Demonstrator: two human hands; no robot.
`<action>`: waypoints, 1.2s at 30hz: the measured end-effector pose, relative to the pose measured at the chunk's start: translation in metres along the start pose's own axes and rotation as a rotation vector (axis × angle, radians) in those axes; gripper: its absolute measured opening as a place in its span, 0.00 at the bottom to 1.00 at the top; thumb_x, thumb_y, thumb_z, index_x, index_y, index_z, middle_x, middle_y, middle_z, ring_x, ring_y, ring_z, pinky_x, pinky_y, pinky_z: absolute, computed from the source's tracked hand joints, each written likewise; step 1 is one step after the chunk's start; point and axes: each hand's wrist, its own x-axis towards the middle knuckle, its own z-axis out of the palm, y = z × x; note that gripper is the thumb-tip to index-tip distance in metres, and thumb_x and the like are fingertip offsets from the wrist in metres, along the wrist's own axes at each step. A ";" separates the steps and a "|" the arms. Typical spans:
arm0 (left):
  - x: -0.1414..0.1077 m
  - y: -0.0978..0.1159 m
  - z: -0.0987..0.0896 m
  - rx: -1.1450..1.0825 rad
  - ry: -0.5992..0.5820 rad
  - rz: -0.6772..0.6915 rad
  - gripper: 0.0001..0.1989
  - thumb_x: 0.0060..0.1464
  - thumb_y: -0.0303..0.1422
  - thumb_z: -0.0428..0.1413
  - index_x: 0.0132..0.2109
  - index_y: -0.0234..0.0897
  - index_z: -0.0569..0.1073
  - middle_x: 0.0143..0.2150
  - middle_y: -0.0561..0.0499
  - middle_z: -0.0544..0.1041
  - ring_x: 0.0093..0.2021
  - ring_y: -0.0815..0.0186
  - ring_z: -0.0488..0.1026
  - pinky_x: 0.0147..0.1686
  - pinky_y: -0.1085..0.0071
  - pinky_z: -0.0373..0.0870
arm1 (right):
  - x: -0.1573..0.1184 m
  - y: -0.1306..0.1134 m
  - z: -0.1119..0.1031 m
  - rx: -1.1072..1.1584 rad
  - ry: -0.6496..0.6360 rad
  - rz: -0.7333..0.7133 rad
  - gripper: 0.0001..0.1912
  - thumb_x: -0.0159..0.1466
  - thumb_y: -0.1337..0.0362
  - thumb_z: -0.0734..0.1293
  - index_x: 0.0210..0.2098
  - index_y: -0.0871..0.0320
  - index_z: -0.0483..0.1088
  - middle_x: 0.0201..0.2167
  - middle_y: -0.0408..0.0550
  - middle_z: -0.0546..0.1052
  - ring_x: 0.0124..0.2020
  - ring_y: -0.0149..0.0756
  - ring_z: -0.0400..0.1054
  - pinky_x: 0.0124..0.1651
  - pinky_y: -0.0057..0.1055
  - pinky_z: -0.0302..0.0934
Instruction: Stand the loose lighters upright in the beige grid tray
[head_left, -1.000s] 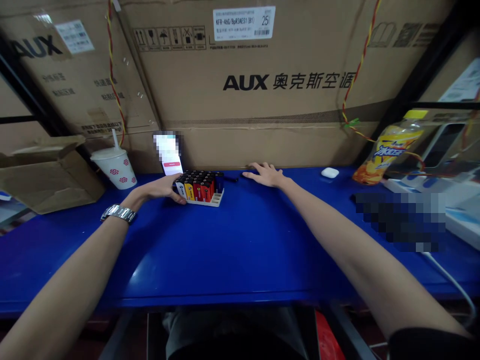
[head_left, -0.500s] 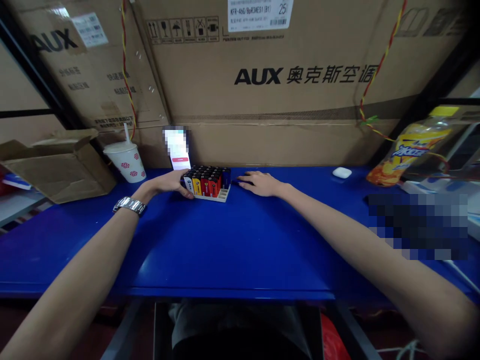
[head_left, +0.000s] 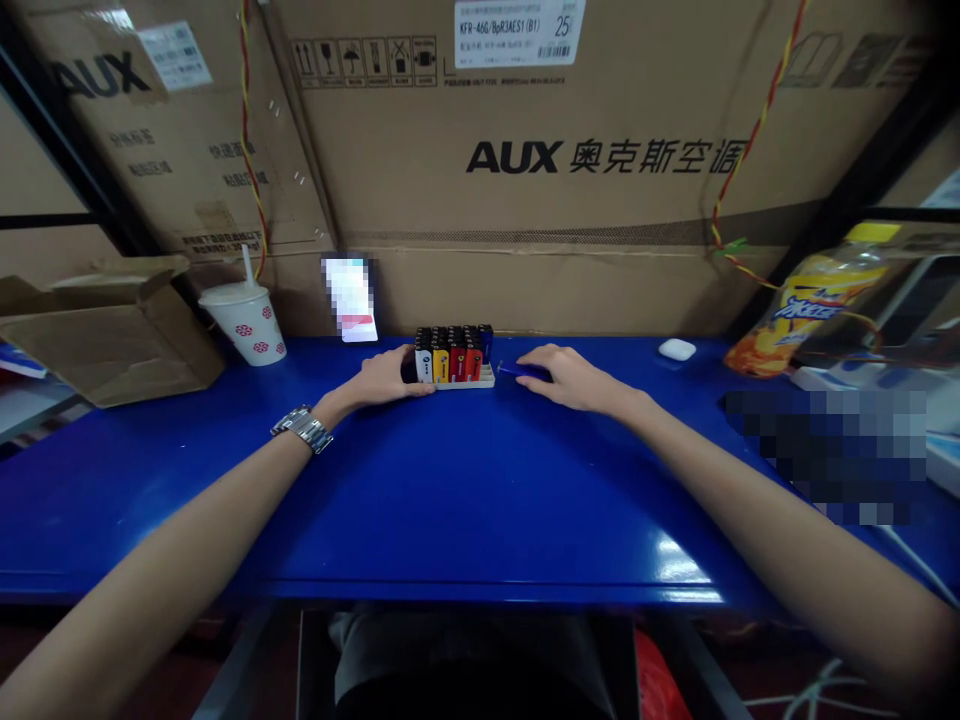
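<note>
Several rows of upright lighters (head_left: 457,366) are filling most of a white tray (head_left: 463,385), with open cells showing at its front right corner. The left hand (head_left: 391,375) is curling partly closed around the tray's left end, its thumb lying along the front edge. The right hand (head_left: 570,378) is pinching a blue lighter (head_left: 531,371) between thumb and fingers, nearly closed, and that lighter's free end is pointing left, staying just beside the tray without touching it. Behind the left hand, a lit phone (head_left: 358,328) is leaning against the cardboard box (head_left: 562,290).
</note>
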 end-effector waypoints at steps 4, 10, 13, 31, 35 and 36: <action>-0.001 0.009 0.004 0.086 0.034 -0.055 0.42 0.39 0.49 0.63 0.59 0.37 0.62 0.52 0.34 0.72 0.51 0.40 0.70 0.45 0.45 0.66 | 0.001 -0.004 -0.003 0.154 0.208 0.123 0.20 0.61 0.52 0.65 0.46 0.59 0.73 0.35 0.52 0.78 0.32 0.39 0.71 0.36 0.38 0.65; -0.006 0.047 0.006 0.154 0.385 0.042 0.38 0.49 0.45 0.58 0.62 0.35 0.55 0.59 0.33 0.63 0.59 0.43 0.57 0.54 0.47 0.58 | 0.001 0.009 -0.007 0.431 0.499 0.241 0.17 0.57 0.52 0.69 0.35 0.60 0.72 0.31 0.50 0.77 0.29 0.36 0.69 0.33 0.35 0.62; -0.010 0.068 0.008 0.216 0.472 0.226 0.28 0.52 0.38 0.56 0.58 0.37 0.58 0.56 0.39 0.66 0.56 0.50 0.60 0.55 0.52 0.57 | -0.004 0.024 -0.007 0.371 0.477 0.261 0.17 0.57 0.52 0.68 0.35 0.60 0.72 0.33 0.51 0.77 0.29 0.36 0.68 0.33 0.35 0.62; -0.025 0.115 0.023 0.338 0.019 0.677 0.14 0.62 0.34 0.44 0.38 0.31 0.71 0.36 0.42 0.75 0.38 0.61 0.67 0.41 0.64 0.67 | -0.003 -0.014 0.008 0.231 0.284 0.264 0.17 0.65 0.51 0.58 0.44 0.57 0.62 0.33 0.52 0.77 0.36 0.42 0.73 0.40 0.38 0.63; -0.026 0.111 0.024 0.327 -0.043 0.631 0.15 0.63 0.34 0.44 0.41 0.30 0.72 0.38 0.41 0.74 0.40 0.60 0.67 0.43 0.63 0.67 | -0.006 -0.015 0.008 0.303 0.210 0.280 0.16 0.66 0.52 0.57 0.44 0.57 0.61 0.33 0.52 0.77 0.34 0.42 0.74 0.39 0.38 0.64; -0.026 0.111 0.024 0.322 -0.054 0.612 0.15 0.63 0.35 0.44 0.42 0.30 0.71 0.39 0.41 0.74 0.41 0.60 0.67 0.44 0.63 0.67 | -0.005 -0.018 0.009 0.373 0.201 0.284 0.15 0.66 0.52 0.58 0.44 0.57 0.60 0.33 0.51 0.77 0.32 0.40 0.75 0.38 0.37 0.65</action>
